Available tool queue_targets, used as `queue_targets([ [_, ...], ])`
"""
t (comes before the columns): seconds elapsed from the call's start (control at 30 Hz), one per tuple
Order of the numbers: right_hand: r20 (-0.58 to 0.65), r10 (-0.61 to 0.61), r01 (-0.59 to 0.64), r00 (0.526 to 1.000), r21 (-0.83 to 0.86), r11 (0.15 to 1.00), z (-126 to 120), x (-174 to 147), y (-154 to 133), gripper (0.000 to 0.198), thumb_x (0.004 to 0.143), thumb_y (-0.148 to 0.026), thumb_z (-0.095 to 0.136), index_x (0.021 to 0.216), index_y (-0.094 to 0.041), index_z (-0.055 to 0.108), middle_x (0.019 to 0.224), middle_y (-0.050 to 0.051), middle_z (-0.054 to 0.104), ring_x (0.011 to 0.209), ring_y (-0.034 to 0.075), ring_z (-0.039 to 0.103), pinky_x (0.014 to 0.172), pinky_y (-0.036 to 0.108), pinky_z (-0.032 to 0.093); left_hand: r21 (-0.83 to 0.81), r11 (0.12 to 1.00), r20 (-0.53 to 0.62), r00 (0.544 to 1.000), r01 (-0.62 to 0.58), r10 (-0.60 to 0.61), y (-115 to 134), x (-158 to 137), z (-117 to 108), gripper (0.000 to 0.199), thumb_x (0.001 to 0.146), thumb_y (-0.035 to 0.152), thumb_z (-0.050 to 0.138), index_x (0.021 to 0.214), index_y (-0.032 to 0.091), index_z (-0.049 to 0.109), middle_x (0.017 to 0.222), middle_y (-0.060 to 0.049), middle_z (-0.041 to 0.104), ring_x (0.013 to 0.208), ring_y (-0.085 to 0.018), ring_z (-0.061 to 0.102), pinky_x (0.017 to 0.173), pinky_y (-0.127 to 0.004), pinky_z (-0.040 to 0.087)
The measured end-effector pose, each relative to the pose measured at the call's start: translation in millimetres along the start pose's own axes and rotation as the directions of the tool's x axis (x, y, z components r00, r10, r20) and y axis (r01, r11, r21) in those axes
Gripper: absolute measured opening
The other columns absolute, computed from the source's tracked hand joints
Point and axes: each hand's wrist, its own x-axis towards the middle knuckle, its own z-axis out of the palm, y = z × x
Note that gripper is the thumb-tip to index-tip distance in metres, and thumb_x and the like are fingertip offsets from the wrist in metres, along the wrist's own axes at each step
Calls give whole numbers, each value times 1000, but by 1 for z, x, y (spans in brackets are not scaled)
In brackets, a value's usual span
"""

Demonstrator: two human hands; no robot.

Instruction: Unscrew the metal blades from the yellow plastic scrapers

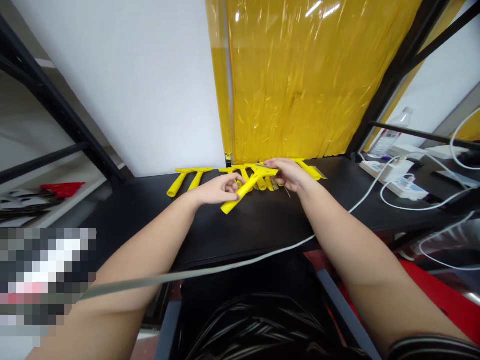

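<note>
A yellow plastic T-shaped scraper (245, 189) is held over the black table, tilted, with its hollow handle end toward me at lower left. My left hand (219, 189) is closed around the handle, thumb and fingers curled on it. My right hand (287, 172) pinches the right end of the crosspiece, its fingertips partly hidden. Just under that hand a thin metallic strip (288, 192) shows; I cannot tell what it belongs to. Behind the hands lie several more yellow scrapers (261, 185), partly covered. Two others (195, 179) rest left of my left hand.
The black table (240, 235) backs onto a white panel (150, 90) and a yellow plastic curtain (300, 85). A white power strip (397, 180) with cables and a plastic bottle (393, 132) stand at right. A pale cable (225, 268) crosses in front of me.
</note>
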Motion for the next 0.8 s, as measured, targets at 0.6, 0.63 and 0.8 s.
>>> queue_targets([
  [0.6, 354, 191, -10, 915, -453, 891, -17, -9, 9, 33, 64, -10, 71, 94, -22, 64, 55, -4, 55, 43, 8, 41, 38, 18, 21, 587, 805, -264, 960, 85, 91, -37, 10, -6, 47, 86, 52, 70, 119, 19, 75, 115, -12, 69, 95, -24, 67, 90, -37, 56],
  [0.63, 373, 210, -12, 904, -467, 884, -16, -10, 10, 32, 65, -11, 71, 93, -22, 63, 54, -4, 56, 43, 8, 42, 38, 18, 22, 590, 803, -263, 960, 82, 95, -39, 10, -7, 47, 86, 51, 70, 119, 19, 75, 115, -12, 69, 94, -24, 68, 90, -37, 56],
  [0.8, 406, 273, -38, 872, -500, 865, -10, -12, 11, 32, 65, -13, 77, 92, -22, 63, 53, -3, 57, 42, 9, 43, 38, 18, 22, 552, 830, -307, 945, 83, 109, -36, 9, -8, 54, 83, 54, 72, 125, 20, 71, 122, -12, 66, 98, -24, 67, 90, -37, 56],
])
